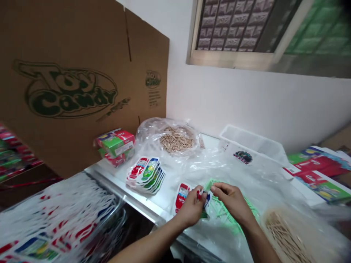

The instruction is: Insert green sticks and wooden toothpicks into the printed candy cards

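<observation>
My left hand [192,207] grips a pair of flat printed packets; the red bottle-shaped face of one packet [181,197] sticks out on its left, and blue and green print shows on its right. Close beside it, my right hand [231,201] is closed, thumb and finger pinched at the packets' upper right edge; anything between those fingertips is too small to make out. Below and behind the right hand lies a light green openwork plastic item [219,209], partly hidden. A fanned stack of similar red and green packets [146,175] rests on the white table to the left.
A clear bag of thin brown sticks [177,140] lies at the back, another stick bundle [285,237] at front right. Small printed boxes [116,142], a translucent bin [255,142] and flat printed cartons [320,179] surround the work. A packet-filled container [55,215] stands left, before a large cardboard box [82,44].
</observation>
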Tool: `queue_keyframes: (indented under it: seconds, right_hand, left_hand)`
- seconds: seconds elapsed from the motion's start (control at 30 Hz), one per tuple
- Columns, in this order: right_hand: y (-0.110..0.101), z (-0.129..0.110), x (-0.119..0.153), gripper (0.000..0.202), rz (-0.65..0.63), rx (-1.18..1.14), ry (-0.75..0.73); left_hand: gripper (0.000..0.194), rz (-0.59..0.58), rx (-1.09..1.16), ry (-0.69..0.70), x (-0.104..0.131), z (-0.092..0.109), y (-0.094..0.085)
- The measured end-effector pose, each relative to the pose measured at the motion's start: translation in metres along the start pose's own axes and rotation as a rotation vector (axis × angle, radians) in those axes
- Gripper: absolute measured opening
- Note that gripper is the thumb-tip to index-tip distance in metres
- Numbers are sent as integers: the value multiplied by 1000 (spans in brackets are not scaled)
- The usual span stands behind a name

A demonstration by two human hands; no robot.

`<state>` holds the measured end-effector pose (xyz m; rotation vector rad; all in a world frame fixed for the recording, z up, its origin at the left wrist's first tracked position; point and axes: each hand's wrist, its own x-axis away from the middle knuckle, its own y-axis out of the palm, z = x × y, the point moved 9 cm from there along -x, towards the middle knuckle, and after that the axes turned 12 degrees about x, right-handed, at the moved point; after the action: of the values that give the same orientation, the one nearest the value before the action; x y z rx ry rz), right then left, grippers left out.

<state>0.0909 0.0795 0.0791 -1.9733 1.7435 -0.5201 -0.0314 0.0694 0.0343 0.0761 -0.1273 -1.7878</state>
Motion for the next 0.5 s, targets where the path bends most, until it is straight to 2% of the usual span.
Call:
queue_keyframes:
  seconds: [0.1, 0.33, 0.5]
  right_hand:
    - [-5, 2, 4, 30, 11, 14, -14]
    - [-13, 6, 8, 32, 81, 15, 37]
    - [-17, 13, 9, 31, 70, -48, 9]
  left_hand:
    - [26, -74, -11, 42, 0, -1, 14]
    - [28, -2, 216, 26, -5, -10, 22]
    - [34, 0, 372, -67, -4, -16, 30]
